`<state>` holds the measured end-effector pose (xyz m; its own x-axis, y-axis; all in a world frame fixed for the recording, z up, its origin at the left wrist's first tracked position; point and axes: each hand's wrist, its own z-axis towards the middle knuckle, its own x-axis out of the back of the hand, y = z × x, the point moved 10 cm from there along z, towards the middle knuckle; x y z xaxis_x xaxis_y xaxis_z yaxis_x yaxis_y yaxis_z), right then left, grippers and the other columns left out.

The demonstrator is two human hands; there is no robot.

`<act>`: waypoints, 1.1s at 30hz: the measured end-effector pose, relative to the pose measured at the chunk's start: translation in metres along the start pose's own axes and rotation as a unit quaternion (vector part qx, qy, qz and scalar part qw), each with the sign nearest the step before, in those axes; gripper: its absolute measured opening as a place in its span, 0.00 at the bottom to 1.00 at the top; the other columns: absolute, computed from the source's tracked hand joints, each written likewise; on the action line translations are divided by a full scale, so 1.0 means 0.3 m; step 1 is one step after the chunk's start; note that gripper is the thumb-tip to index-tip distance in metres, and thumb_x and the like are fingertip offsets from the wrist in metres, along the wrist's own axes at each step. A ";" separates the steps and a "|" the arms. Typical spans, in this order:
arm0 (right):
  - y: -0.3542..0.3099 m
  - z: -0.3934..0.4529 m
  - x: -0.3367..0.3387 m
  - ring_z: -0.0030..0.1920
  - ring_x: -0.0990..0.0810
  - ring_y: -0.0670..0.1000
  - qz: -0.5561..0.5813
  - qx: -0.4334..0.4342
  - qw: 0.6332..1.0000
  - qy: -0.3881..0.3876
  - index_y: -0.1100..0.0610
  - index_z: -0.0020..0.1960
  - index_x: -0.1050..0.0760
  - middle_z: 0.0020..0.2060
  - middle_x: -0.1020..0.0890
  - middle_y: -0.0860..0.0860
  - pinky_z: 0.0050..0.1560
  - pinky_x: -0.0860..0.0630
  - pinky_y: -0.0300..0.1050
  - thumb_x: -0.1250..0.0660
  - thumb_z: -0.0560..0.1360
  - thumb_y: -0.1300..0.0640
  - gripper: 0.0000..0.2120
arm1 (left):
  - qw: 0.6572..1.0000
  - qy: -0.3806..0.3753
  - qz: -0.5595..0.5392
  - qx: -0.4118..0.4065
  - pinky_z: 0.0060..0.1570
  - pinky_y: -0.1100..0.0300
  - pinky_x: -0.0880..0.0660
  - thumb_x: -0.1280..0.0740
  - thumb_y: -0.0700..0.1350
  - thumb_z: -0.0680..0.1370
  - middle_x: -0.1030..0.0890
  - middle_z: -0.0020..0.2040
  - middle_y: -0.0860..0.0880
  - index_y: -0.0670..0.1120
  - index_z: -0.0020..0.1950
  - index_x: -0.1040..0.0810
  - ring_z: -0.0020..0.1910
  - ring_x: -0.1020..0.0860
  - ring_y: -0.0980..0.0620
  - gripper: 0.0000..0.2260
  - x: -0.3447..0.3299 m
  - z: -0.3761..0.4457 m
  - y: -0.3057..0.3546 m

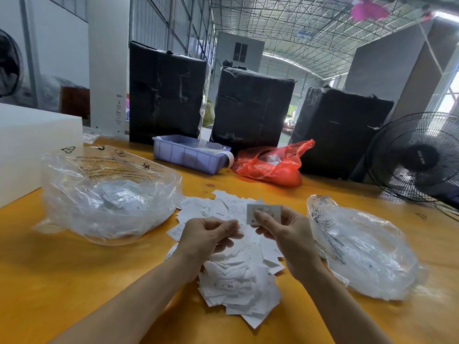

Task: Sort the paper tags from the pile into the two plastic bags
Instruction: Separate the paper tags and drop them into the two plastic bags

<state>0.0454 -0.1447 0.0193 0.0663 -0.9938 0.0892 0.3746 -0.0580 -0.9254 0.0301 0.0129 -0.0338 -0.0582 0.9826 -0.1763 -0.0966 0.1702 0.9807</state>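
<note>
the yellow table (pixel 62 281) shows bare wood on either side of the arms. the left bag (pixel 109 194) and right bag (pixel 365 252) flank the pile (pixel 238 276), their contents blurred. the right hand (pixel 285 234) pinches an s tag (pixel 263 211); the left hand (pixel 208 234) curls, perhaps holding a blurred tag.

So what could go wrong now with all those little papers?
1. The fan stands right at the table's edge. If it blows, it might scatter the loose pile of tags.
2. The right hand pinches a tag marked S between two look-alike clear bags, the left bag and the right bag, so it could land in the wrong one.
3. The left hand also seems to pinch a tag; two tags might get mixed up.
</note>
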 end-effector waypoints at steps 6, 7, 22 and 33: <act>-0.019 -0.008 -0.021 0.33 0.20 0.45 -0.025 0.033 0.999 -0.011 0.58 0.44 0.21 0.34 0.17 0.51 0.35 0.24 0.35 0.29 0.72 0.63 0.02 | 1.000 -0.020 0.004 0.006 0.30 0.68 0.27 0.30 0.46 0.73 0.14 0.40 0.48 0.41 0.44 0.16 0.31 0.22 0.59 0.09 -0.019 -0.003 -0.005; -0.024 -0.009 -0.022 0.33 0.20 0.45 -0.033 0.041 0.999 -0.010 0.57 0.43 0.22 0.34 0.17 0.51 0.35 0.24 0.35 0.29 0.72 0.63 0.03 | 1.000 -0.023 0.004 0.006 0.31 0.68 0.27 0.30 0.47 0.73 0.14 0.40 0.47 0.41 0.44 0.16 0.31 0.22 0.59 0.09 -0.020 -0.002 -0.005; -0.058 -0.021 -0.023 0.35 0.20 0.45 -0.085 0.090 0.992 0.008 0.57 0.43 0.23 0.37 0.18 0.53 0.37 0.22 0.39 0.30 0.73 0.64 0.03 | 0.999 -0.046 0.019 -0.003 0.30 0.69 0.27 0.30 0.50 0.70 0.14 0.41 0.49 0.42 0.44 0.16 0.32 0.21 0.58 0.12 -0.035 -0.006 -0.001; -0.059 -0.019 -0.039 0.35 0.20 0.45 -0.120 0.105 0.987 -0.007 0.60 0.42 0.22 0.37 0.18 0.55 0.34 0.23 0.37 0.29 0.72 0.66 0.03 | 0.999 -0.034 0.014 -0.006 0.31 0.67 0.28 0.30 0.50 0.69 0.14 0.41 0.47 0.42 0.45 0.16 0.32 0.21 0.58 0.13 -0.025 -0.001 0.000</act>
<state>0.0327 -0.1327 0.0323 -0.0352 -0.9522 0.3036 0.5649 -0.2695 -0.7799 0.0302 0.0056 -0.0325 0.0073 0.9898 -0.1424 -0.1082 0.1424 0.9839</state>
